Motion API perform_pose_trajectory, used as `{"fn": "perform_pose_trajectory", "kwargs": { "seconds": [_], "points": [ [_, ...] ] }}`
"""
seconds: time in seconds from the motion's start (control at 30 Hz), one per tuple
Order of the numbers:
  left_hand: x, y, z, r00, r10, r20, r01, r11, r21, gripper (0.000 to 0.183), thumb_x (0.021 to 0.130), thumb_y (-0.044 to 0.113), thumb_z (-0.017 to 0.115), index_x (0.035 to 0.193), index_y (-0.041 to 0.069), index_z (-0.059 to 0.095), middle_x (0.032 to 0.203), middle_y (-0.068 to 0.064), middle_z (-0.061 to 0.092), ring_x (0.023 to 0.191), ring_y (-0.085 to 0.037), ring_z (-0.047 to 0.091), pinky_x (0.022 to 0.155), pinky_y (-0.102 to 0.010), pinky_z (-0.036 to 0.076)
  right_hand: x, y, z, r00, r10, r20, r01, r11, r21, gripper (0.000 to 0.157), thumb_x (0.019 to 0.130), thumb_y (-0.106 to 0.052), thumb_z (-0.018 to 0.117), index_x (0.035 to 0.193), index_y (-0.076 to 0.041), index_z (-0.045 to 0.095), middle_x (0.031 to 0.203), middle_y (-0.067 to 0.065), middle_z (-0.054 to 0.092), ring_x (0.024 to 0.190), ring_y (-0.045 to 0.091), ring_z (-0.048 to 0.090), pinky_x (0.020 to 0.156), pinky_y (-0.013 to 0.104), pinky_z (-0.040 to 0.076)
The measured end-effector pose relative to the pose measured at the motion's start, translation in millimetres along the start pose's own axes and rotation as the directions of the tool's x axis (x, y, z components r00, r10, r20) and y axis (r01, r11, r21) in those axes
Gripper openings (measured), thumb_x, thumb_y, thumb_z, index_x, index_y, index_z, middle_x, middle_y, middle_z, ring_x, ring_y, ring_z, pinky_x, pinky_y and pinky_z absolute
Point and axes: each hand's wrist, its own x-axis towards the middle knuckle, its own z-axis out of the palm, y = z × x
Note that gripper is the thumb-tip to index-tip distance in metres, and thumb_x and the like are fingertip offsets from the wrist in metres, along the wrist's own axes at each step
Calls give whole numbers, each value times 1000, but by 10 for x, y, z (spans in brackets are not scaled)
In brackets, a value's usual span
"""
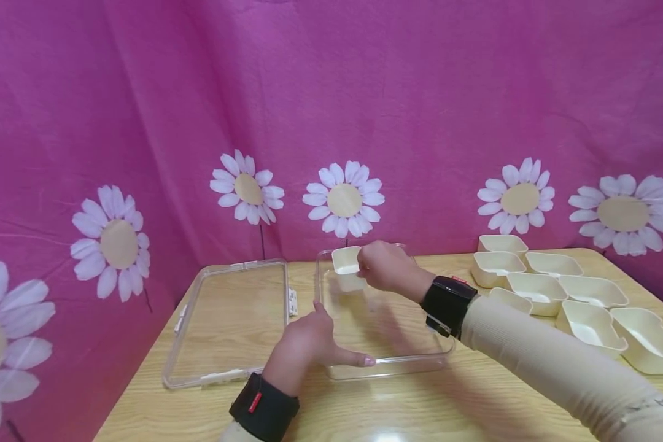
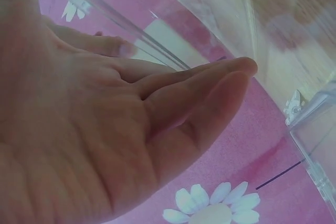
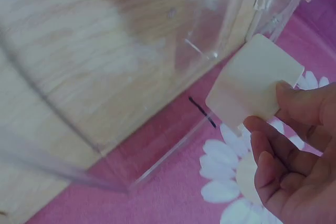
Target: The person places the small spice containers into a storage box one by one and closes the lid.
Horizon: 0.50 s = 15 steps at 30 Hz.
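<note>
Pinching a small cream cup [image 1: 345, 261] between thumb and fingertips of the right hand [image 1: 385, 264], closed snugly on its right side. Smooth, matt and plastic-looking, squarish with softly rounded corners, thin-walled and open at the top. Held at the far left corner of a clear box [image 1: 392, 363], within its outline; impossible to tell whether touching the floor beneath.

At the near left corner of the box, the left hand [image 1: 315, 341] spread wide, free of any grip: thumb stretched rightward along the near rim, fingers nearly straight and pointing far along the left wall. In the left wrist view, close together, with palm exposed.

Rectangular, glossy and see-through, the box, with rounded corners and wood grain showing through its base. To its left, just beside it, a clear lid [image 1: 234, 322], flat and framed by a thick rim with pale clips along its edges.

On the far right, clustered closely, cream containers [image 1: 537, 293], some squarish, some oblong, several with curved dips in the rim. Underneath everything, a table [image 1: 199, 417] with honey-coloured, streaky grain. Behind, softly creased magenta cloth [image 1: 420, 123], printed with large white daisies [image 1: 344, 199].
</note>
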Motion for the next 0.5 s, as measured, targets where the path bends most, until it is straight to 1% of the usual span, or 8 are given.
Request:
{"fn": "perform_pose_trajectory", "kwargs": {
  "seconds": [0.07,0.13,0.23,0.37,0.47,0.5],
  "points": [
    [11,1,11,1000,8,0,-8,1000,9,144,64,77,80,153,-17,17,99,-12,68,96,-22,64,79,-39,54,24,-18,44,999,2,40,-3,1000,19,18,84,-11,82,69,-11,70,65,-3,63,63,15,57,55,33,49],
    [21,2,20,1000,11,2,-11,1000,6,145,63,77,80,153,-17,16,92,-11,66,93,-22,63,77,-38,53,44,-34,94,997,8,83,-10,1000,27,21,84,-12,82,68,-12,70,64,-4,63,64,14,58,55,32,48],
    [33,7,21,1000,1,7,-1,1000,-5,145,63,76,81,154,-16,15,92,-11,64,92,-22,62,76,-38,53,76,-58,172,992,16,126,-17,1000,10,23,83,-15,84,66,-13,68,63,-5,61,66,14,59,55,32,49],
    [45,4,4,999,-23,22,23,999,-30,144,63,74,83,155,-14,15,90,-11,62,89,-24,60,72,-38,50,114,-86,251,990,13,138,-11,1000,-20,23,81,-18,86,66,-14,69,64,-5,63,68,16,63,57,34,52],
    [42,-1,-9,999,-32,30,33,999,-38,144,63,73,83,155,-13,15,87,-11,62,88,-24,60,70,-37,49,143,-92,290,991,6,135,-3,1000,-18,21,81,-19,86,69,-13,70,66,-5,64,68,17,64,58,34,53],
    [39,-2,-14,999,-34,28,34,999,-32,144,63,73,83,155,-13,15,90,-11,63,89,-24,60,71,-37,50,152,-91,300,991,1,132,1,1000,-14,21,82,-19,86,69,-12,71,66,-4,64,68,17,64,58,33,53]
  ]
}}
